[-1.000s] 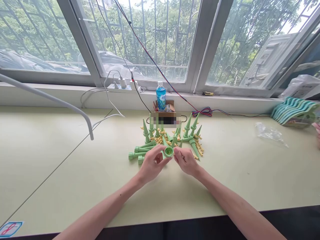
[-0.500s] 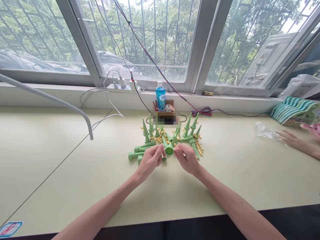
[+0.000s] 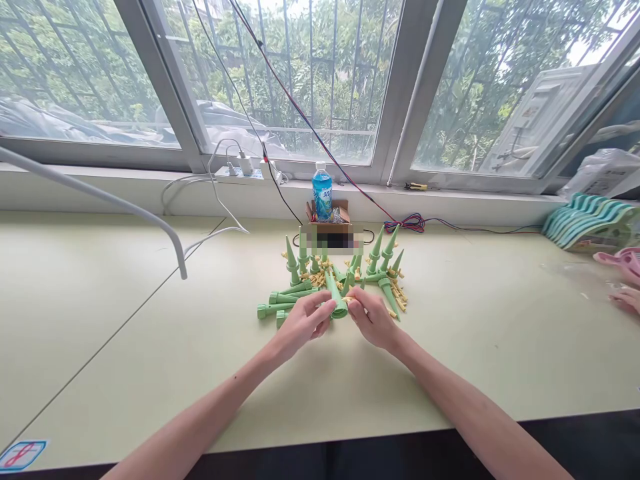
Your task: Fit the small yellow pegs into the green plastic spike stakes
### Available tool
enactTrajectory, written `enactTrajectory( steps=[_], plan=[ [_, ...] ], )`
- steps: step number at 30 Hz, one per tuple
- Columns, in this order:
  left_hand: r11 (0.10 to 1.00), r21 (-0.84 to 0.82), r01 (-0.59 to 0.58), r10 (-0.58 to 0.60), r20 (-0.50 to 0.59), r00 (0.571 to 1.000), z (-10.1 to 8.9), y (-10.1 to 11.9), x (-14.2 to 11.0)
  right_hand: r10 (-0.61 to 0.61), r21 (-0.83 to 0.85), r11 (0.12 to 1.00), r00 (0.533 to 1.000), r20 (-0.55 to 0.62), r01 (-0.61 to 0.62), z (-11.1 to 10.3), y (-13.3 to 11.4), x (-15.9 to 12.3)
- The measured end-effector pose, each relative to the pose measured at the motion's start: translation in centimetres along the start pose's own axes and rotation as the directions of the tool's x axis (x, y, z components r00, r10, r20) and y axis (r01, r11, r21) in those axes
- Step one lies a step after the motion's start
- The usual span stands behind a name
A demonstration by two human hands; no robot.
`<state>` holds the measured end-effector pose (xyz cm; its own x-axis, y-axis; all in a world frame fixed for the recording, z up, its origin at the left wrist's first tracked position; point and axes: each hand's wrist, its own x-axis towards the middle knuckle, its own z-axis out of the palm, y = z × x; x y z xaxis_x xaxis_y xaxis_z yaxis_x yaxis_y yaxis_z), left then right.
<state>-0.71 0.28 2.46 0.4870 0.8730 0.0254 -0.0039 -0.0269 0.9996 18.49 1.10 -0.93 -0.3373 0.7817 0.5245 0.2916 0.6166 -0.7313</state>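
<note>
In the centre of the frame, the left hand grasps a pale green, hollow plastic tube between thumb and fingers, its wide ringed end facing the bottom edge and its body slanting up and slightly left. Just right of it, the right hand pinches a small yellow plastic piece in its fingertips, close against the tube's side — whether the two touch, I cannot tell.

Above the hands, light green pointed plastic spikes stand upright in a loose group, with small yellow plastic pieces heaped among and beside them. Left of the left hand, several green plastic tubes with ribbed caps lie on their sides on the pale yellow-green tabletop.

At upper centre, a clear bottle of blue liquid with a white cap stands at an open brown cardboard box; a coil of red and blue cable lies to its right. At the right edge, another person's hand shows in part, just below a pink plastic item — near a row of teal and green curved plastic pieces.
</note>
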Motion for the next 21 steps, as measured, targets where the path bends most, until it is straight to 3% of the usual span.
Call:
enactTrajectory(
  steps=[6,13,17,21],
  plan=[
    [0.985,0.166,-0.041,0.041,0.003,0.999,0.0,-0.1,-0.1,-0.010,0.013,1.000,1.000,0.000,0.010,0.1,0.2,0.0],
    [0.883,0.384,-0.271,0.298,-0.012,0.954,0.4,-1.6,-0.1,0.024,0.000,1.000,1.000,-0.019,-0.024,0.1,-0.2,0.3],
    [0.846,0.453,-0.281,0.332,-0.035,0.943,0.6,-1.5,-0.1,0.047,-0.017,0.999,0.999,-0.013,-0.047,0.3,-0.1,0.3],
    [0.877,0.430,-0.215,0.289,-0.113,0.951,0.8,-1.2,-0.1,0.043,-0.054,0.997,0.997,-0.064,-0.047,0.5,0.0,0.2]
  ],
)
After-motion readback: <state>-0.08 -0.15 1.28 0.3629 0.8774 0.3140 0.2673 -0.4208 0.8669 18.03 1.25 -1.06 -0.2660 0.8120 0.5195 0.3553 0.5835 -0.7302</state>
